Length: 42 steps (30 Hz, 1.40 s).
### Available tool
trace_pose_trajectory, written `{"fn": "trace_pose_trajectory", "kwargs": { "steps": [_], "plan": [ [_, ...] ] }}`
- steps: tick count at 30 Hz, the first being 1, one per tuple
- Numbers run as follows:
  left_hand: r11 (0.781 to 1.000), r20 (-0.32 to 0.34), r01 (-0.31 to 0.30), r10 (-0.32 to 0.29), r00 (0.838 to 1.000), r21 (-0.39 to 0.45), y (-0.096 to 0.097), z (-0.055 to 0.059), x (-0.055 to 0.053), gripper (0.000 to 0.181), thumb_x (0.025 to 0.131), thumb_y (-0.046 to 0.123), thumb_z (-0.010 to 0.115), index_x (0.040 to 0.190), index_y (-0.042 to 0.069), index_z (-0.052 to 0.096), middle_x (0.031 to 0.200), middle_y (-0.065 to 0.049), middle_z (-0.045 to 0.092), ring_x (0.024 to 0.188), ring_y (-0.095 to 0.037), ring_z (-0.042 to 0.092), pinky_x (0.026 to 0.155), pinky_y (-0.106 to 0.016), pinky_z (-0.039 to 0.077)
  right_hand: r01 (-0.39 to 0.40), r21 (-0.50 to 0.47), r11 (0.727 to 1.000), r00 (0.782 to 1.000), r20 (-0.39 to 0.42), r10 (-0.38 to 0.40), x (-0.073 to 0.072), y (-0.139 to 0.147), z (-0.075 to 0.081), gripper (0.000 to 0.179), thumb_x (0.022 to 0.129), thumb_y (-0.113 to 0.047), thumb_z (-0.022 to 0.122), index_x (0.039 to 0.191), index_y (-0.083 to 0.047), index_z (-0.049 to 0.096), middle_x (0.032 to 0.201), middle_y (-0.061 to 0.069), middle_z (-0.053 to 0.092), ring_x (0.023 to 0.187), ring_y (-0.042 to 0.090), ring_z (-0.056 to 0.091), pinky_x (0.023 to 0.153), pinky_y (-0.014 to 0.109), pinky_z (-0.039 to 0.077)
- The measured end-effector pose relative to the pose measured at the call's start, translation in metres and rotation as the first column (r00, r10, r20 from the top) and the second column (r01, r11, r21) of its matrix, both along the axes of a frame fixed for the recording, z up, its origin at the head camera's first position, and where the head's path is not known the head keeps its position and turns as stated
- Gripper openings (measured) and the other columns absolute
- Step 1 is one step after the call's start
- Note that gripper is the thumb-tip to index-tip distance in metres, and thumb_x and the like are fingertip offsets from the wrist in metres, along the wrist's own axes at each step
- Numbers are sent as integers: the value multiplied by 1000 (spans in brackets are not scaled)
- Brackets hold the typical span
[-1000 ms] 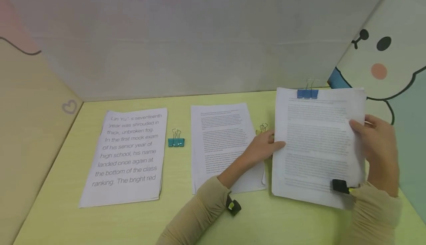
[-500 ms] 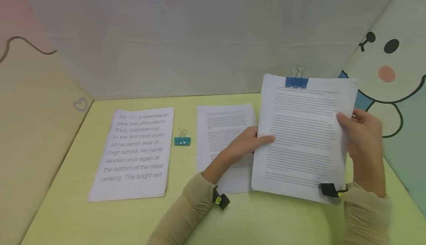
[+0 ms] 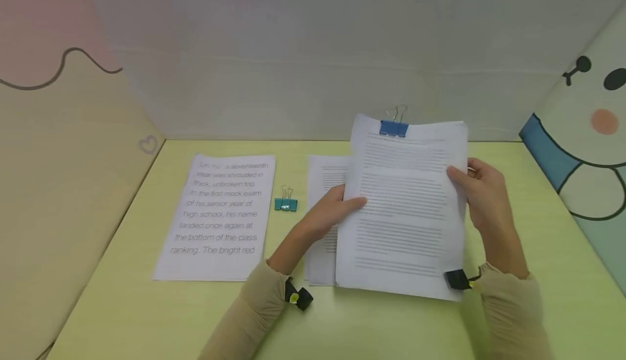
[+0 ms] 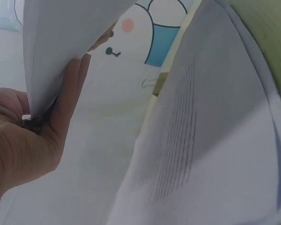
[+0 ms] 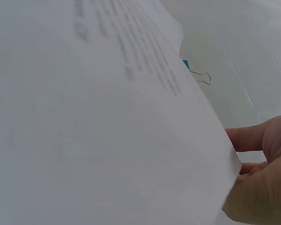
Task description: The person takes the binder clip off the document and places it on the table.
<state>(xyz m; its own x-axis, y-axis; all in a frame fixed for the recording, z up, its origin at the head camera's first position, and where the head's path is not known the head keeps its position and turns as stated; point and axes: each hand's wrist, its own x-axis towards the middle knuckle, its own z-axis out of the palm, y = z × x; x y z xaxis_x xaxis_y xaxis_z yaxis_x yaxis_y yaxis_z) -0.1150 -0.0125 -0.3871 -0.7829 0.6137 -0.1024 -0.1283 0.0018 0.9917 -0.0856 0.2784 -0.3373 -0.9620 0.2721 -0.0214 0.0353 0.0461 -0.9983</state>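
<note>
Both hands hold up a stack of printed sheets (image 3: 401, 213) by its side edges. A blue binder clip (image 3: 394, 128) grips its top edge, wire handles pointing up. My left hand (image 3: 326, 212) grips the left edge, thumb on the front and fingers behind, as the left wrist view also shows. My right hand (image 3: 481, 194) pinches the right edge, thumb on the front page. Behind and below the held stack lies a second stack of printed sheets (image 3: 329, 172), partly hidden by it. In the left wrist view a clip (image 4: 160, 84) with wire handles shows beside that lower stack.
On the left of the yellow-green table (image 3: 124, 305) lies a stack with large print (image 3: 215, 218). A teal binder clip (image 3: 286, 204) stands between it and the middle stack. A pale wall (image 3: 274, 99) rises at the back, with painted panels (image 3: 603, 142) at the sides.
Both hands have lifted the clipped stack and carried it leftward, over the middle stack. The clip to the right of the middle stack is now hidden in the head view. The head view has turned right.
</note>
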Motion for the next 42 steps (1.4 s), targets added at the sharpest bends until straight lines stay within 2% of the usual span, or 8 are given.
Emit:
{"fn": "trace_pose_trajectory", "kwargs": {
  "steps": [6,11,14,18,21,27,34,42],
  "plan": [
    [996,-6,-84,84,996,-17,-32,-12,-5,37,106,13,52,141,1,55,114,-19,74,92,-30,76,77,-40,62,-182,205,962,983,36,178,-20,-19,1,53,107,-22,57,142,15,44,95,-13,65,82,4,64,69,20,55],
    [988,1,-152,152,988,-33,-48,-14,-6,38,106,10,50,143,-1,54,116,-20,72,94,-28,75,80,-37,60,-170,284,944,985,37,167,-27,-33,4,53,108,-25,53,143,13,45,118,12,61,89,6,63,74,18,56],
    [986,14,-164,164,986,-40,-53,-12,-6,38,107,10,49,144,0,53,117,-20,72,94,-29,75,81,-38,60,-141,349,927,990,29,140,-29,-40,8,53,109,-27,51,145,11,46,133,23,54,104,15,60,84,20,53],
    [990,39,-140,141,989,-27,-56,-10,-7,39,107,9,48,144,-1,52,117,-22,71,94,-29,75,81,-40,61,-88,421,903,996,10,92,-31,-45,13,55,108,-31,53,149,6,45,147,24,50,130,33,50,106,42,43],
    [993,54,-113,114,992,-28,-59,-8,-6,40,107,8,48,145,-3,50,118,-23,71,94,-29,75,81,-41,61,-64,445,893,997,-13,78,-32,-47,17,56,108,-29,55,150,5,44,152,23,47,142,37,43,114,53,36],
    [995,46,-56,61,997,-88,-71,-5,-3,40,106,6,47,144,-5,50,117,-25,71,93,-31,75,80,-43,62,-125,455,881,988,-28,154,-32,-51,16,53,108,-25,57,149,6,46,152,23,48,146,37,40,116,54,36],
    [984,20,16,-13,1000,-177,-78,-4,2,39,104,8,50,141,-5,54,109,-20,73,87,-30,75,77,-43,62,-154,571,807,975,-47,219,-35,-61,11,52,105,-25,63,145,7,51,143,26,57,141,40,45,117,52,35],
    [978,12,57,-56,998,-201,-77,-2,8,41,105,9,49,144,-3,52,107,-19,73,83,-29,76,74,-42,62,-308,488,817,935,-1,354,-37,-55,5,61,107,-31,59,153,4,42,148,25,53,139,41,48,116,54,36]
  ]
}}
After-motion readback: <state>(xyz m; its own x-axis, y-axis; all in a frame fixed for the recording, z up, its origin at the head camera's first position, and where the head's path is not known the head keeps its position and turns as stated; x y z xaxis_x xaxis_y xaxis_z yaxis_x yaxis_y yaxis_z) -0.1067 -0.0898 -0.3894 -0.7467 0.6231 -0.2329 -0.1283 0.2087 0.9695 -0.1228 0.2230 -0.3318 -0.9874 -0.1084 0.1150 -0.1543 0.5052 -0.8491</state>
